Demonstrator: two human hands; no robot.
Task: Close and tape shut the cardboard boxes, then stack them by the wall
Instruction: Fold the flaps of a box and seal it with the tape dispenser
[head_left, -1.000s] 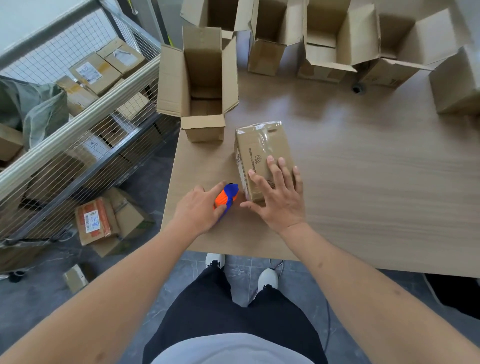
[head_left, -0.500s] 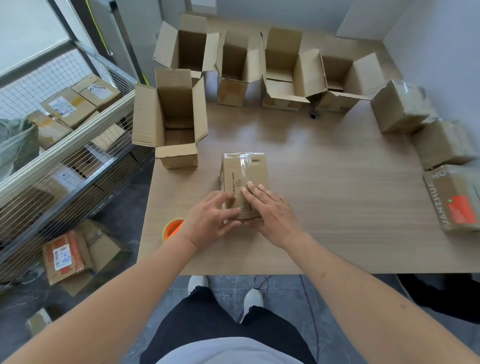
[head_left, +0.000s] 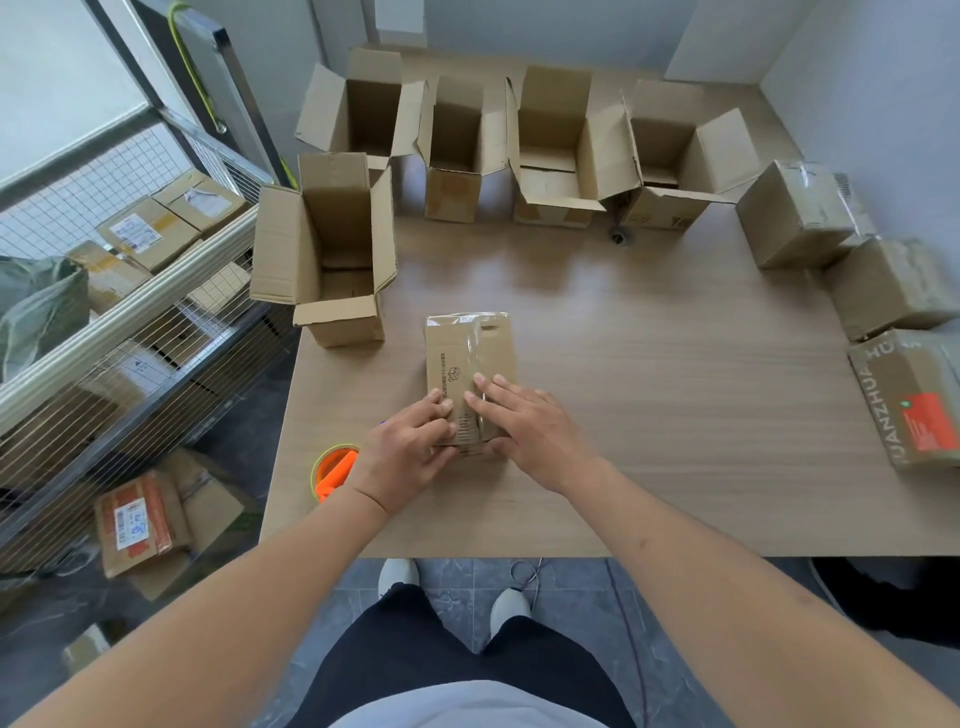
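On the wooden table (head_left: 649, 364), near its front edge, the closed cardboard box (head_left: 470, 364) lay flat with a strip of clear tape (head_left: 475, 338) running along its top seam. I had both hands at its near end: my left hand (head_left: 405, 457) had its fingers bent over the near left corner and gripped the edge, and my right hand (head_left: 530, 426) lay across the top with fingers nearly straight, pressing on the tape while the thumb reached round the near end. Just beside my left wrist sat the orange tape dispenser (head_left: 332, 470), touched by neither hand. Five open boxes (head_left: 327, 249) stood along the far and left sides, and three sealed boxes (head_left: 795, 218) sat by the right wall.
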